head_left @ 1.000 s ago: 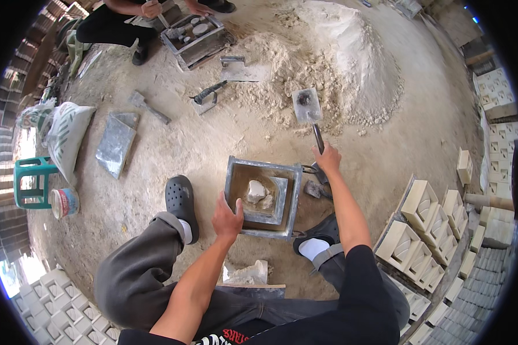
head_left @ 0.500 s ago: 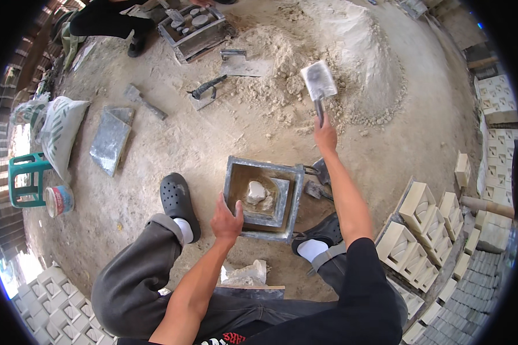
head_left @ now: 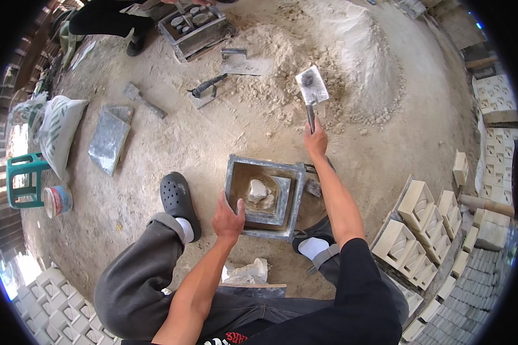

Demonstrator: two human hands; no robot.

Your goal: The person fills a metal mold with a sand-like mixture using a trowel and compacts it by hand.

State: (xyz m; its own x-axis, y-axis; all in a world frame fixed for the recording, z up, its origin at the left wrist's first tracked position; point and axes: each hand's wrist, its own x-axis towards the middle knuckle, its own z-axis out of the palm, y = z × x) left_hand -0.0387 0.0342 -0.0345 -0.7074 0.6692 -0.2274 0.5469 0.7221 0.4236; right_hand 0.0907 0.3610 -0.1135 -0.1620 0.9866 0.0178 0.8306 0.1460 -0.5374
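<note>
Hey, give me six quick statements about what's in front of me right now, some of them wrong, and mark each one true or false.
1. The right hand holds a trowel. True.
2. The left hand touches the box. True.
3. The box is empty. False: a white lump lies inside.
4. The green stool stands beside a tub. True.
5. The stool is to the right of the box. False: it is to the left.
6. The trowel's blade is inside the box. False: it is beyond the box, near the powder heap.
</note>
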